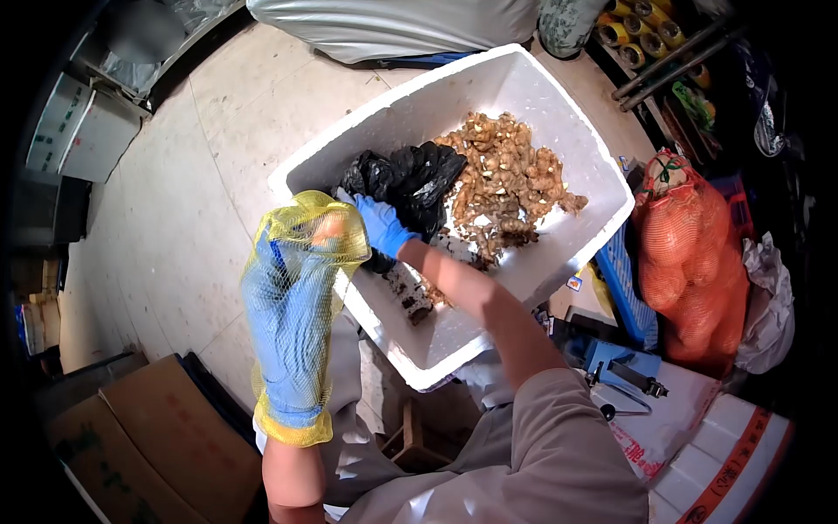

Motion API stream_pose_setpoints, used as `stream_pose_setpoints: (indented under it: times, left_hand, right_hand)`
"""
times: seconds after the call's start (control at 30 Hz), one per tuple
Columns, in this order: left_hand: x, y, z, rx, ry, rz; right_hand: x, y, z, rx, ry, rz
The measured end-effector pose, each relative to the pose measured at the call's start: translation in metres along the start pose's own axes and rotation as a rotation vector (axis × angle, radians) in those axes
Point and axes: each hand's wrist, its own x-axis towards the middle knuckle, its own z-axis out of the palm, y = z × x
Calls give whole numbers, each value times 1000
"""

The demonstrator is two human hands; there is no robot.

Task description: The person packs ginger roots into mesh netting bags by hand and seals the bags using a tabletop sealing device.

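Observation:
My left hand (301, 249) and forearm, in blue, are inside a yellow mesh bag (292, 332) that reaches down over the wrist. A tan lump (330, 227) shows through the mesh at the hand's far end; I cannot tell what it is. Netting blurs the left fingers. My right hand (382, 225), in a blue glove, reaches into the white foam box (401, 327). Its fingers are drawn together beside the mesh bag's edge and a crumpled black plastic bag (415, 179); whatever they pinch is hidden. Pieces of ginger (502, 166) lie heaped in the box, right of the black bag.
A red net sack (685, 258) of round produce stands at the right, near crumpled pale paper (768, 306). A blue device (624, 371) rests on a white package at lower right. Cardboard boxes (166, 428) are at lower left. A grey-white covered bundle (393, 26) lies beyond the foam box.

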Motion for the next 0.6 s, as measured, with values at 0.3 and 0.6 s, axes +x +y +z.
stream_pose_setpoints:
  times: [0.3, 0.6]
  left_hand:
    - [-3, 3, 2, 69, -42, -58]
    - [-8, 0, 6, 92, 52, -3]
  right_hand:
    - [30, 134, 4, -112, -48, 367]
    - [85, 54, 123, 635, 292, 369]
